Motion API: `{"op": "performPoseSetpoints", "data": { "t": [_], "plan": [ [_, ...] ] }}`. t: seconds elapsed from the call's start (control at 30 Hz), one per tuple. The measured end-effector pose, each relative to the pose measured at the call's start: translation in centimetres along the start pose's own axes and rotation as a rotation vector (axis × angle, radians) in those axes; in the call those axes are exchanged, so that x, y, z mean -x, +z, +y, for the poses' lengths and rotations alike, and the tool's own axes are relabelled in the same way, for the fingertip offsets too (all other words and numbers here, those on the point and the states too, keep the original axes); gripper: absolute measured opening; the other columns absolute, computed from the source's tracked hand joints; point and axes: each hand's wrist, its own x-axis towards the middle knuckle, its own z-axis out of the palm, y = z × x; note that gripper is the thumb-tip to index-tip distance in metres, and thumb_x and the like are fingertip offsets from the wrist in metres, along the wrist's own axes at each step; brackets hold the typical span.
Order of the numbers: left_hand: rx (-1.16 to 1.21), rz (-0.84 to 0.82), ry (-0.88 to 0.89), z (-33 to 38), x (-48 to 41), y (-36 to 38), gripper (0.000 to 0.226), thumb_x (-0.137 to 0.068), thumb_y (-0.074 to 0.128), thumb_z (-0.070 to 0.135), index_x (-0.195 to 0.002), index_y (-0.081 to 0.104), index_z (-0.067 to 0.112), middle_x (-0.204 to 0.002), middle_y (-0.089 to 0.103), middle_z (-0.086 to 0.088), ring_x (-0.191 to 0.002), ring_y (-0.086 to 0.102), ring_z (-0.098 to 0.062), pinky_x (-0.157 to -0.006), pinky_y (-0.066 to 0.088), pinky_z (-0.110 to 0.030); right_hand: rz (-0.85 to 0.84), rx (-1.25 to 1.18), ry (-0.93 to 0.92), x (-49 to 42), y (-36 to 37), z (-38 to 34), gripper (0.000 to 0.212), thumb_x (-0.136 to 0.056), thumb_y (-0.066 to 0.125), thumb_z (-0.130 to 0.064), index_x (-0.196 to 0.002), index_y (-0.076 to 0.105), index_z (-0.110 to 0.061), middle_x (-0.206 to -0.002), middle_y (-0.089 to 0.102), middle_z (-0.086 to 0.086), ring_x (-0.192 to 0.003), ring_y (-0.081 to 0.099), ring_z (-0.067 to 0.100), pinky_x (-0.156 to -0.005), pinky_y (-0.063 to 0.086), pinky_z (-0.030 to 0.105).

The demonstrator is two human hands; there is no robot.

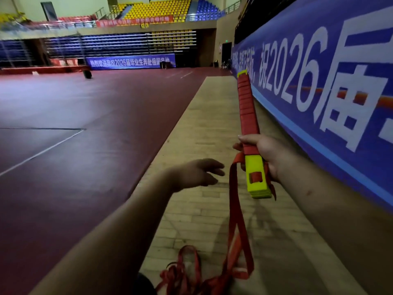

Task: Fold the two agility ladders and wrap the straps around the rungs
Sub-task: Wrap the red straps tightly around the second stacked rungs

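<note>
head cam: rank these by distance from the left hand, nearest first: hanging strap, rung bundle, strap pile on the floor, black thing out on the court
1. hanging strap, just right of the left hand
2. rung bundle, further right, gripped by the right hand
3. strap pile, down on the floor below
4. black thing, far off on the red court, upper left

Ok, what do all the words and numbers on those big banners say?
"祝2026届": big white characters on the right-wall blue banner; the characters beside them are blurred or cut off.
"2026届毕业生": in the middle of the far blue banner; the rest is fuzzy.
Red balcony banner: too blurred to read.
Rung bundle: no writing shows.
</note>
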Motion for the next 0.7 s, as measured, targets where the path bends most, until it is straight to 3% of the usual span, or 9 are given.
{"op": "performPoseSetpoints", "data": {
  "t": [0.1,0.2,0.3,0.4,0.5,0.63,0.7],
  "plan": [
    [0.26,-0.104,0.154,-1.1,-0.5,4.0,0.056,-0.1,0.064,0.0,-0.153,0.057,0.013,-0.141,0.071,-0.004,-0.132,0.066,-0.022,-0.113,0.052,-0.04,0.003,-0.009,0.024,-0.4,-0.2,1.5,0.019,-0.103,0.071,-0.024,-0.117,0.068,-0.012,-0.104,0.076,0.003,-0.064,0.065,0.019,-0.044,0.055,0.028],
    [0.313,-0.026,0.202,-1.7,-0.5,6.9,0.029,-0.1,0.072,0.007,-0.128,0.072,0.004,-0.125,0.074,-0.021,-0.121,0.069,-0.029,-0.116,0.05,-0.054,-0.001,0.013,0.017,-0.6,-0.4,3.0,0.017,-0.101,0.074,-0.024,-0.111,0.071,-0.011,-0.102,0.077,0.004,-0.056,0.064,0.019,-0.045,0.054,0.029],
    [0.332,0.029,0.153,-2.3,-0.1,8.1,0.006,-0.101,0.073,0.008,-0.105,0.076,0.011,-0.101,0.072,-0.008,-0.1,0.069,-0.018,-0.108,0.055,-0.05,0.014,0.053,-0.044,-0.4,-1.0,4.5,0.016,-0.098,0.078,-0.024,-0.109,0.073,-0.013,-0.106,0.082,0.007,-0.06,0.068,0.023,-0.052,0.057,0.034],
    [0.264,0.002,0.14,-3.3,0.6,8.3,0.003,-0.1,0.074,0.007,-0.101,0.075,0.01,-0.094,0.068,-0.003,-0.092,0.063,-0.014,-0.092,0.052,-0.035,0.048,0.088,-0.12,-0.1,-1.9,6.0,0.02,-0.094,0.082,-0.023,-0.111,0.076,-0.015,-0.102,0.084,0.006,-0.069,0.074,0.028,-0.057,0.06,0.039],
    [0.302,0.003,0.146,-3.9,1.2,8.8,0.019,-0.096,0.08,0.017,-0.1,0.072,0.0,-0.091,0.063,-0.006,-0.089,0.06,-0.019,-0.087,0.051,-0.035,0.066,0.128,-0.163,0.0,-2.8,7.9,0.022,-0.09,0.086,-0.025,-0.109,0.079,-0.017,-0.099,0.084,0.006,-0.073,0.075,0.029,-0.063,0.064,0.044],
    [0.182,0.13,0.096,-5.7,0.7,10.5,0.023,-0.09,0.089,0.028,-0.086,0.078,0.008,-0.099,0.074,-0.009,-0.096,0.072,-0.024,-0.098,0.057,-0.05,0.096,0.158,-0.142,-0.1,-3.6,11.0,0.031,-0.082,0.09,-0.034,-0.108,0.08,-0.021,-0.097,0.084,0.007,-0.078,0.078,0.032,-0.078,0.066,0.055],
    [0.141,0.143,0.062,-6.8,0.5,11.4,0.02,-0.087,0.091,0.033,-0.085,0.082,0.015,-0.106,0.075,-0.005,-0.106,0.074,-0.026,-0.104,0.057,-0.054,0.115,0.143,-0.118,-0.2,-4.0,12.7,0.031,-0.082,0.091,-0.035,-0.107,0.08,-0.021,-0.097,0.083,0.008,-0.074,0.077,0.03,-0.076,0.066,0.052]
  ]
}}
